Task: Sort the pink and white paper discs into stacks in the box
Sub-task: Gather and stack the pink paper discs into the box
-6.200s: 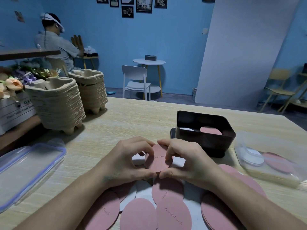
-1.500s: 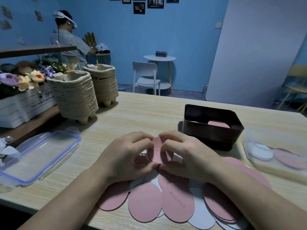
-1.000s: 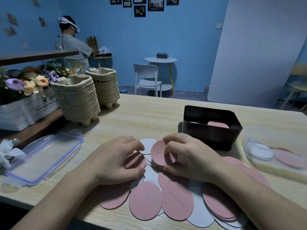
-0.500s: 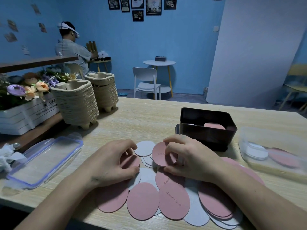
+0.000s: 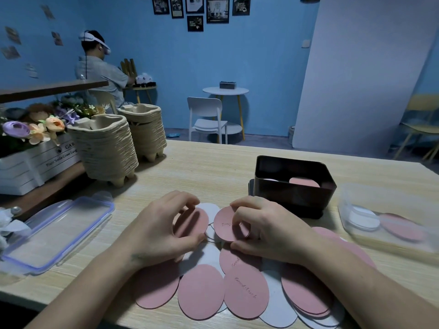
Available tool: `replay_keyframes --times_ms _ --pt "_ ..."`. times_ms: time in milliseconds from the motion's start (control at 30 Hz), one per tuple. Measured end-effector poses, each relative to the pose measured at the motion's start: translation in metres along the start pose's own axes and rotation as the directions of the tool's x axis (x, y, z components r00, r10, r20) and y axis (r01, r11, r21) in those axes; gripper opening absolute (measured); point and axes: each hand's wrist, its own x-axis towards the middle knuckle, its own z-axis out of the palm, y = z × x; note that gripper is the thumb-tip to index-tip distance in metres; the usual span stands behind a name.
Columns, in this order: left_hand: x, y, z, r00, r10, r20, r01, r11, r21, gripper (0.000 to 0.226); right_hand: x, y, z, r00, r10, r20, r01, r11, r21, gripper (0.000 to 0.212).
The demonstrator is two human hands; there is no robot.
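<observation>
Several pink and white paper discs [image 5: 202, 290] lie overlapped on the wooden table in front of me. My left hand [image 5: 161, 229] pinches a small pink disc [image 5: 193, 220] between thumb and fingers, lifted off the pile. My right hand [image 5: 266, 230] grips another small pink disc [image 5: 225, 224] with writing on it. A small white disc [image 5: 210, 207] lies flat between and behind them. The dark box [image 5: 294, 193] stands just beyond my right hand, with a pink stack [image 5: 304, 182] and a white stack [image 5: 269, 180] inside.
A clear plastic container [image 5: 389, 224] holding a white and a pink disc sits at the right. A clear lid [image 5: 57, 231] lies at the left. Two stacks of pulp trays [image 5: 107, 148] and a flower crate [image 5: 35, 150] stand at the back left. A person sits far behind.
My hands held one pink disc together, then parted. Each now holds its own small pink disc, the left one raised a little off the pile, with a white disc uncovered between them.
</observation>
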Motion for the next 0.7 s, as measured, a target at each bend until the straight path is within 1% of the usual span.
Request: replay_keyframes --times_ms 100,200,333,433,533,700 --pt "0.012 0.01 0.005 0.993 0.119 -0.001 -0.119 0.993 -0.001 0.059 0.0 0.003 0.002 1.0 0.003 0.0 -0.003 1.0 0.01 0.041" --pt "0.018 0.013 0.012 0.982 0.187 0.006 -0.187 0.982 0.023 0.059 0.001 0.004 0.004 1.0 0.021 -0.008 -0.02 0.998 0.052 0.046" --pt "0.015 0.012 0.021 0.976 0.216 -0.024 -0.216 0.976 0.032 0.055 0.002 0.003 0.007 1.0 -0.003 -0.02 0.005 0.998 0.069 0.051" --pt "0.015 0.013 0.025 0.964 0.261 -0.054 -0.259 0.965 0.036 0.05 0.004 0.003 0.007 0.999 -0.038 0.011 0.037 0.998 0.05 0.046" --pt "0.015 0.015 0.028 0.954 0.294 -0.055 -0.292 0.956 0.036 0.046 0.005 0.001 0.008 0.999 -0.04 0.021 0.039 0.998 0.054 0.04" --pt "0.009 0.006 0.023 0.964 0.261 -0.041 -0.263 0.964 -0.032 0.052 0.005 0.001 0.009 0.999 -0.032 -0.012 0.033 0.998 0.048 0.038"
